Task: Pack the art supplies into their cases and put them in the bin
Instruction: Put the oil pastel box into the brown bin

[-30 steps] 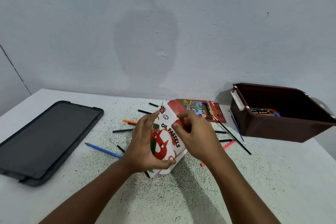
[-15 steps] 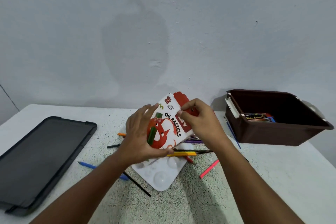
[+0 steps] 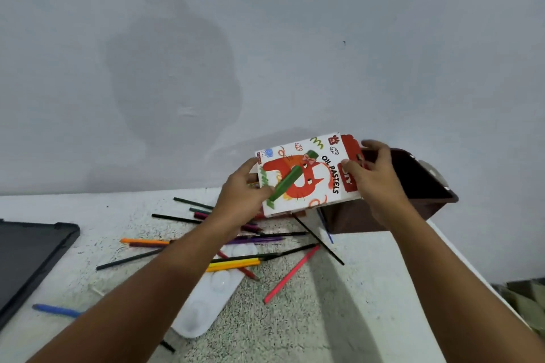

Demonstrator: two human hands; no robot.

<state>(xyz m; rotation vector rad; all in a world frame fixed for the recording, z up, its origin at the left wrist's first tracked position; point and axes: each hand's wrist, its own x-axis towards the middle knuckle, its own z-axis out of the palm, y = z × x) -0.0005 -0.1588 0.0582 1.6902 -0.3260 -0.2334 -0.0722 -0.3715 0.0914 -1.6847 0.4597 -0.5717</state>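
Containers: brown bin (image 3: 424,186) sits at the table's 2 o'clock edge by the wall. Its interior is dark and largely hidden behind the right hand; contents cannot be read here. Oil pastels box (image 3: 306,175), white with red cat art, is held in the air, its right end in front of the bin's near-left rim. Box is tilted, right end higher, printed face toward the camera. Whether the box's flap is fully closed cannot be told.

Hands: left hand (image 3: 241,193) grips the box's left end, thumb on the printed face. Right hand (image 3: 376,174) pinches the red right end, thumb in front, fingers curled over the top edge. Both forearms are extended toward 1 o'clock.

On the table (image 3: 368,312): loose coloured pencils (image 3: 236,264) scattered below the box, from 10 to 1 o'clock of the frame's centre-bottom; a pink pencil (image 3: 290,275) lies at their right edge. White paint palette (image 3: 206,312) lies flat under the left forearm, partly beneath the pencils. Blue pen (image 3: 56,310) lies at 8 o'clock. Black lid (image 3: 26,262) lies at the table's 9 o'clock edge.

Change vs. 0.5 s ago: box was over the pencil pile at table centre, clear of the bin; it now sits higher and further right, overlapping the bin. Both grips unchanged. Palette, previously partly covered by the box, is more exposed.
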